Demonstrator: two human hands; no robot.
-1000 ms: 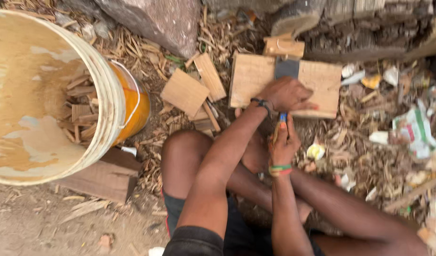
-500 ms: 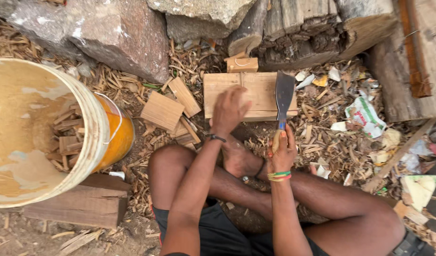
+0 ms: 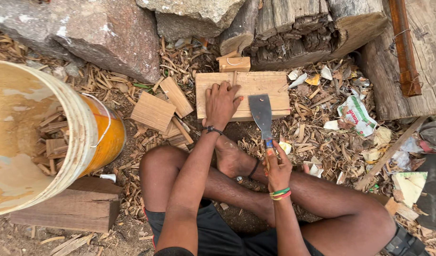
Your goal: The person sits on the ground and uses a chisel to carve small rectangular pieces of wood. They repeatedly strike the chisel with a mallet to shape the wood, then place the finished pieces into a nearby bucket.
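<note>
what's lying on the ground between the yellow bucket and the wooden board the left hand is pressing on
In the head view, loose flat wood pieces and chips lie between the bucket and the wooden board under the left hand.

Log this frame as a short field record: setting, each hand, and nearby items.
setting: person seated cross-legged on ground littered with wood chips
left hand: flat on a wooden board
right hand: grips the handle of a wide flat blade, tip over the board's near edge
nearby: bucket holding wood pieces, loose wooden squares, rocks
</note>
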